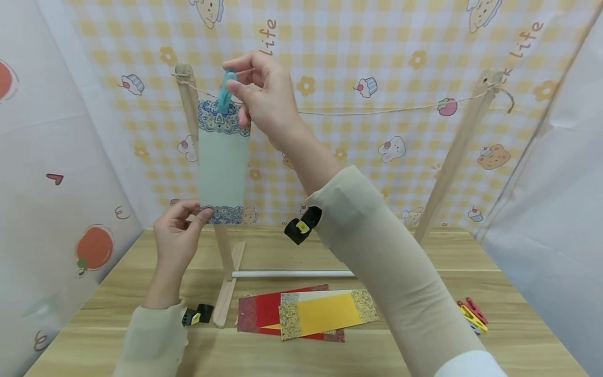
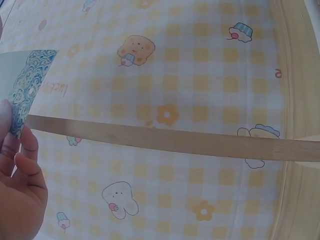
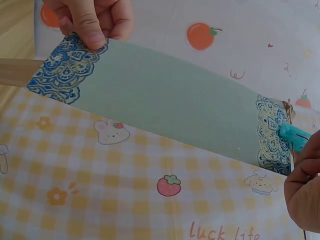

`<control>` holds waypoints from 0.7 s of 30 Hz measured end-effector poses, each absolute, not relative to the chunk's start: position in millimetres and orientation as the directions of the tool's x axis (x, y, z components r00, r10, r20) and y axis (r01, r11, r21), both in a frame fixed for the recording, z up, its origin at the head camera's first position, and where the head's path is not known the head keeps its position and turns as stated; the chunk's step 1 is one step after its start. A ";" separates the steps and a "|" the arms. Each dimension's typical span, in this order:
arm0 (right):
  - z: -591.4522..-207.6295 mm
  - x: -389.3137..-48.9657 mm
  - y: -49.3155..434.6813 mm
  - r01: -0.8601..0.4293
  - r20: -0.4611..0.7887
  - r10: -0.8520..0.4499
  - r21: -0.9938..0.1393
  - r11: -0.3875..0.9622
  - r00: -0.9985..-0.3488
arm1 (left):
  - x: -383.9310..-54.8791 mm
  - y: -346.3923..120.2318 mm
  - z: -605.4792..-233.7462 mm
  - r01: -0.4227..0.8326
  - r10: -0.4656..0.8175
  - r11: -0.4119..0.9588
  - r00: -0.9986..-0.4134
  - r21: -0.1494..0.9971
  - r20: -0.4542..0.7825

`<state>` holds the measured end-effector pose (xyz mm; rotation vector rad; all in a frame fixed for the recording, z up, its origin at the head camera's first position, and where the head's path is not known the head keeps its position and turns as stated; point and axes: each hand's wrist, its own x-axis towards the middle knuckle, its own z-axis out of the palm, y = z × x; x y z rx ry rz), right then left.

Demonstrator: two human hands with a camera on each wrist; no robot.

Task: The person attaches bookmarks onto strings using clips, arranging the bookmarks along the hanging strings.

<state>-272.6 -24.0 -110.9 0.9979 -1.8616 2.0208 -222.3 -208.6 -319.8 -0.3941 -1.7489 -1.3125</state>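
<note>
A pale green paper card (image 1: 222,162) with blue lace-patterned ends hangs upright in front of the left wooden post, its top edge at the string (image 1: 348,113). My right hand (image 1: 270,91) pinches a teal clothespin (image 1: 227,91), whose jaws overlap the card's top border. At the lower left corner, my left hand (image 1: 181,225) pinches the card between thumb and fingers. In the right wrist view the card (image 3: 175,100) stretches between the left hand (image 3: 100,22) and the teal clothespin (image 3: 294,138). Only the card's lower end (image 2: 32,82) shows in the left wrist view.
Red, yellow and whitish lace-ended cards (image 1: 330,314) lie overlapping on the wooden table (image 1: 226,351). Several clothespins (image 1: 472,314) sit at the right, beside my sleeve. The string runs to the right wooden post (image 1: 457,152). A white rod (image 1: 292,274) crosses low behind the cards.
</note>
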 end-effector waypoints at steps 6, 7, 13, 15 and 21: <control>-109.3 -271.4 -26.0 -0.572 0.571 -0.320 -0.814 -0.100 -0.756 | -222.7 -208.7 -320.3 0.693 -0.257 0.392 -0.548 0.604 0.796; -109.0 -271.4 -25.7 -0.569 0.565 -0.327 -0.817 -0.093 -0.758 | -223.0 -208.8 -320.5 0.693 -0.259 0.393 -0.547 0.604 0.796; -109.4 -269.5 -21.2 -0.553 0.528 -0.386 -0.831 -0.054 -0.756 | -223.8 -207.8 -321.3 0.686 -0.266 0.387 -0.557 0.616 0.787; -110.5 -268.4 -19.6 -0.554 0.527 -0.399 -0.831 -0.053 -0.751 | -223.2 -207.5 -321.5 0.679 -0.263 0.386 -0.567 0.624 0.781; -115.3 -266.8 -16.4 -0.531 0.513 -0.406 -0.844 -0.078 -0.756 | -221.3 -208.2 -322.0 0.630 -0.260 0.403 -0.616 0.664 0.743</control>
